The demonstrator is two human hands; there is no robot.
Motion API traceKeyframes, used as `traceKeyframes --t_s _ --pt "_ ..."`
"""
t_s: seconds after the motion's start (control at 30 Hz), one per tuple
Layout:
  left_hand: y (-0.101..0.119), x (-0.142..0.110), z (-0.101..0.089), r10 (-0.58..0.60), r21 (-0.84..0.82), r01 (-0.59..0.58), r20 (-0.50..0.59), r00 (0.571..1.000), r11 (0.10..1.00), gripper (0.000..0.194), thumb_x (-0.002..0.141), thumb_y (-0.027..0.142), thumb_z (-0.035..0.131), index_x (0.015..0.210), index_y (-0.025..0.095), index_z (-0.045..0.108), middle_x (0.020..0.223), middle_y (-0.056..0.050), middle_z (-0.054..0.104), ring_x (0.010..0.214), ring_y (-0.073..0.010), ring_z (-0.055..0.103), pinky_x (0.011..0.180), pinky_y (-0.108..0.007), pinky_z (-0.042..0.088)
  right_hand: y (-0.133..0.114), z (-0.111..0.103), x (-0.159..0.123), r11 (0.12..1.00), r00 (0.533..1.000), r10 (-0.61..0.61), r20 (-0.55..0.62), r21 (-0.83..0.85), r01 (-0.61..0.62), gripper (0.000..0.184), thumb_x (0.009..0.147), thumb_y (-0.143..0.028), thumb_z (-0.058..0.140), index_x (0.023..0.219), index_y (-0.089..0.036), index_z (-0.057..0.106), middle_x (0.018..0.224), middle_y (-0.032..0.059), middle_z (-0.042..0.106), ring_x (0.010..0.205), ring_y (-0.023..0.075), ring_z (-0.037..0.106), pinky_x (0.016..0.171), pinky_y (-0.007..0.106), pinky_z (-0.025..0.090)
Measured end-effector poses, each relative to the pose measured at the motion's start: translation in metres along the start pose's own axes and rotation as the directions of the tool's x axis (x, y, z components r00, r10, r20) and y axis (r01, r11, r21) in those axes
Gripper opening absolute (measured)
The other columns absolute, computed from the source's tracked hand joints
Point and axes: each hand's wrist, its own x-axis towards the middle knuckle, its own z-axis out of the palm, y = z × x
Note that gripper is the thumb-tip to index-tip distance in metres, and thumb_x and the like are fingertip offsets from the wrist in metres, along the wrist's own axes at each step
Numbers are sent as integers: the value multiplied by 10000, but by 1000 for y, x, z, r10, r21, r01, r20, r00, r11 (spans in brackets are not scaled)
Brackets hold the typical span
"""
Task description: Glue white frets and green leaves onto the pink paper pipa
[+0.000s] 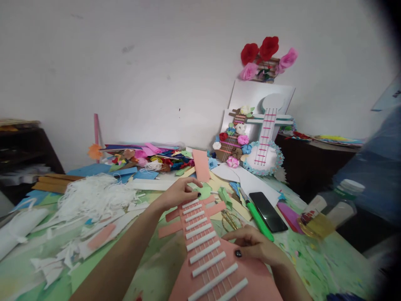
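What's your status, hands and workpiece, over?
Left hand at neck top of pink paper instrument. Right hand on its body. Scissors and green-handled cutter lie close to right hand.

Soft, rather muted light is spread over the wall [156, 75] beyond the left hand [183, 191]; a faint shadow is cast on the table [156, 267] nearer than it. Right of the right hand [258, 246], the bottle [333, 211] is blurred, and the outer edge is darkened.
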Motion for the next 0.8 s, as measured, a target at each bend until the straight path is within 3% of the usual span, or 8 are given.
traceKeyframes --t_s 0.23,0.47,0.53,0.6,0.67,0.7,0.73,0.8 --pt "-3 1 -2 27 -3 -27 53 998 1000 245 760 221 551 994 152 531 446 108 310 407 -48 210 396 -177 137 5 -2 -3 996 1000 13 27 -87 -11 474 755 -394 660 1129 -106 622 511 -59 436 413 28 250 378 160 164" --pt "-14 4 -2 75 -73 -65 139 987 995 266 763 247 544 1013 156 531 458 107 300 412 -49 207 401 -174 147 1 7 -11 992 1000 24 -14 -123 -26 491 786 -452 611 1152 -126 602 583 -29 511 449 43 334 407 161 226" --pt "-17 6 1 70 -78 -58 152 986 995 261 758 252 542 1003 160 532 459 109 293 409 -50 204 398 -172 148 -5 12 -13 977 996 31 -83 -206 -47 463 800 -466 587 1132 -144 619 667 10 586 503 71 430 444 174 309" --pt "-21 9 5 44 -55 -37 135 990 998 261 748 257 541 991 160 533 457 112 286 402 -51 201 390 -171 145 -9 16 -21 947 965 15 -262 -305 -98 443 825 -486 535 1105 -158 634 822 68 652 650 132 554 557 221 425" --pt "-27 12 10 15 -21 -12 110 994 1000 259 740 261 538 977 157 533 452 113 292 398 -56 216 389 -173 153 -6 16 -39 911 858 -14 -513 -360 -200 476 839 -525 467 1095 -157 629 921 110 674 790 199 614 694 300 480" --pt "-31 14 12 6 -6 -5 98 995 1000 253 739 266 536 967 156 534 449 112 299 398 -59 226 393 -176 162 -1 14 -53 892 766 -25 -642 -361 -274 508 835 -554 433 1086 -156 624 899 120 685 793 226 631 711 335 490" --pt "-35 16 14 1 4 -2 89 996 1000 244 741 273 532 955 155 535 448 110 306 400 -63 235 397 -179 172 6 10 -70 856 664 -53 -746 -376 -354 521 819 -572 432 1077 -162 622 895 126 691 796 246 643 731 362 492" --pt "-43 19 18 8 33 -10 71 997 999 222 750 287 521 929 156 539 443 107 309 399 -70 244 405 -187 181 27 2 -112 709 360 -174 -917 -370 -601 464 770 -588 477 952 -201 657 832 125 702 754 290 652 690 401 495"
